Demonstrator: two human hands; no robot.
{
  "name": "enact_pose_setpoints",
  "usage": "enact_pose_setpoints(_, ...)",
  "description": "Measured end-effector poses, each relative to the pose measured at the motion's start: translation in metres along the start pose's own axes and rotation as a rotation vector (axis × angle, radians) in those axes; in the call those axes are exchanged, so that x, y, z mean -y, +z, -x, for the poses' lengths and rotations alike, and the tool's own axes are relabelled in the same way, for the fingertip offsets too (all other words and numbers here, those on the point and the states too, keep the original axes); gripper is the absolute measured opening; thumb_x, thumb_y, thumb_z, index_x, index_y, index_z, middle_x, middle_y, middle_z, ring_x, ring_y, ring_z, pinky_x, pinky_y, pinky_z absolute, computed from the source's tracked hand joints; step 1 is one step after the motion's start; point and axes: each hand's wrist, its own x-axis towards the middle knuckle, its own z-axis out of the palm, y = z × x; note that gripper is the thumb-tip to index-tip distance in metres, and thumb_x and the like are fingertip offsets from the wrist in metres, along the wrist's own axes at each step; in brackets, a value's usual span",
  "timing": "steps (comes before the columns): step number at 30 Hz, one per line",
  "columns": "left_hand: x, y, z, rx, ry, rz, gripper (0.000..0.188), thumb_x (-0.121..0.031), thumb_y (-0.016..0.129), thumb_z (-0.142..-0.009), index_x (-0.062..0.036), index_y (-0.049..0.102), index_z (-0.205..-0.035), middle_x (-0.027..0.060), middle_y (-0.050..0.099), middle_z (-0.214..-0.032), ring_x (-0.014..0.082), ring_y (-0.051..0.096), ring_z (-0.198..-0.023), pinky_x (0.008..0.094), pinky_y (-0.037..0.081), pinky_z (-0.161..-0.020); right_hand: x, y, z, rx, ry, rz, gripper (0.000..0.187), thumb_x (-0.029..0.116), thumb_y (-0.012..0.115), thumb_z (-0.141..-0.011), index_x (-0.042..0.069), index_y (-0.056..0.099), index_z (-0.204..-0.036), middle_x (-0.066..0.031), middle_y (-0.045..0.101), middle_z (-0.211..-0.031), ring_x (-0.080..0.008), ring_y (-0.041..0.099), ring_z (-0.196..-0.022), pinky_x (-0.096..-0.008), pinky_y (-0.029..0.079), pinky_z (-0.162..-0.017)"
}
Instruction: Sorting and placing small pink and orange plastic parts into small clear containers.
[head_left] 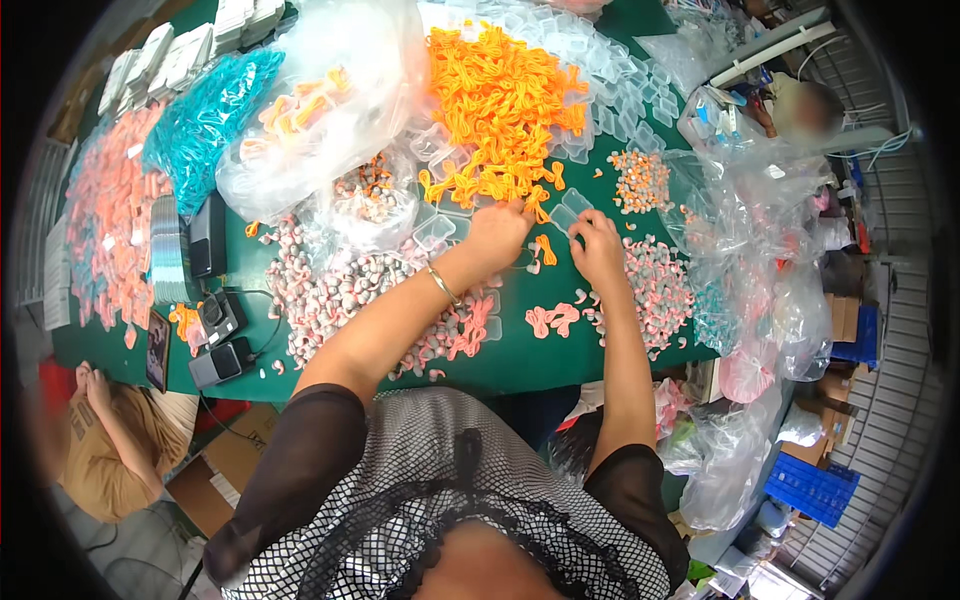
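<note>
A large heap of bright orange cord bundles (500, 90) lies at the far middle of the green table. At its near edge, my left hand (502, 235) has its fingers closed on one orange cord bundle (537, 206). My right hand (598, 248) pinches the near edge of a small clear plastic box (572, 205), just right of that bundle. A loose orange cord bundle (545, 250) lies on the table between my hands. Nearer me are several pink cord bundles (552, 320). My fingers partly hide what they grip.
Small grey-and-pink pieces (330, 300) spread left, with another pile (660, 290) right. Clear boxes (625, 85) lie behind the orange heap. Plastic bags (350, 80), a teal bundle (215, 120) and black devices (220, 360) stand left. A seated person (115, 440) is at lower left.
</note>
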Motion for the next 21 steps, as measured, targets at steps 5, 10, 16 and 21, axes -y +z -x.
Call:
enact_pose_setpoints(5,0.013,-0.035,0.026,-0.059,0.044,0.083,0.02,-0.013,0.065,-0.074,-0.0057,0.065,-0.092,0.0111,0.061,-0.087,0.0316,0.064,-0.082,0.0414,0.053,-0.069,0.007,-0.007,0.005,-0.062,-0.037,-0.066,0.018,0.004,0.069,-0.07,0.009,0.063,-0.086,-0.0068,0.059,-0.1,-0.0285,0.057,-0.093,-0.042,0.045,-0.074)
enact_pose_setpoints(10,0.032,-0.077,0.046,-0.177,-0.099,0.096,0.015,-0.01,0.063,-0.08,-0.0064,0.065,-0.095,0.0119,0.062,-0.087,0.0334,0.063,-0.08,0.0429,0.052,-0.067,0.036,-0.006,0.018,0.122,0.093,-0.115,0.021,0.01,0.071,-0.071,0.01,0.064,-0.091,-0.0049,0.062,-0.085,-0.0264,0.059,-0.084,-0.0418,0.043,-0.071)
enact_pose_setpoints(16,0.08,-0.108,0.07,-0.39,-0.311,0.065,0.013,-0.009,0.06,-0.08,-0.005,0.067,-0.089,0.0142,0.063,-0.087,0.0351,0.063,-0.08,0.0457,0.051,-0.068,0.039,0.015,0.019,0.003,0.102,-0.119,0.016,0.007,0.068,-0.068,0.008,0.065,-0.084,-0.006,0.062,-0.072,-0.0265,0.061,-0.072,-0.0424,0.046,-0.065)
enact_pose_setpoints(21,0.119,-0.107,0.073,-0.248,-0.47,-0.074,0.018,-0.008,0.063,-0.077,-0.0064,0.069,-0.094,0.0178,0.067,-0.085,0.0344,0.065,-0.079,0.0433,0.051,-0.07,0.02,-0.002,0.007,-0.142,0.299,-0.276,0.014,0.002,0.063,-0.069,0.008,0.065,-0.081,-0.0083,0.061,-0.072,-0.028,0.06,-0.064,-0.0383,0.049,-0.057)
